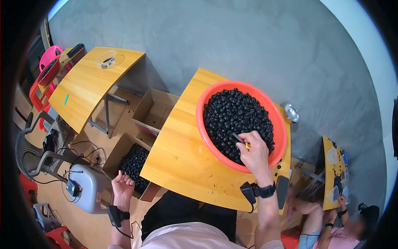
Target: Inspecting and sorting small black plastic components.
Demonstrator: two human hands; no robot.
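A wide orange-red basin (281,124) stands on the wooden table (178,145), heaped with small black ring-like parts (232,110). Over the heap, near the basin's front side, my right hand (253,150) grips a small tool (247,145) with a yellow part and a grey metal tip. The tool's exact kind cannot be made out. Left of the table, my left hand (123,185) is at the near edge of a cardboard box (112,161) of similar black parts (134,164). Its fingers are curled in, and what they hold, if anything, is hidden.
Another cardboard box (155,108) sits behind the filled one. A phone (282,189) lies at the table's right edge, with a foil-like bowl (291,113) farther back. Cables trail around a grey stool (92,186). A person (342,232) sits at the right by another table.
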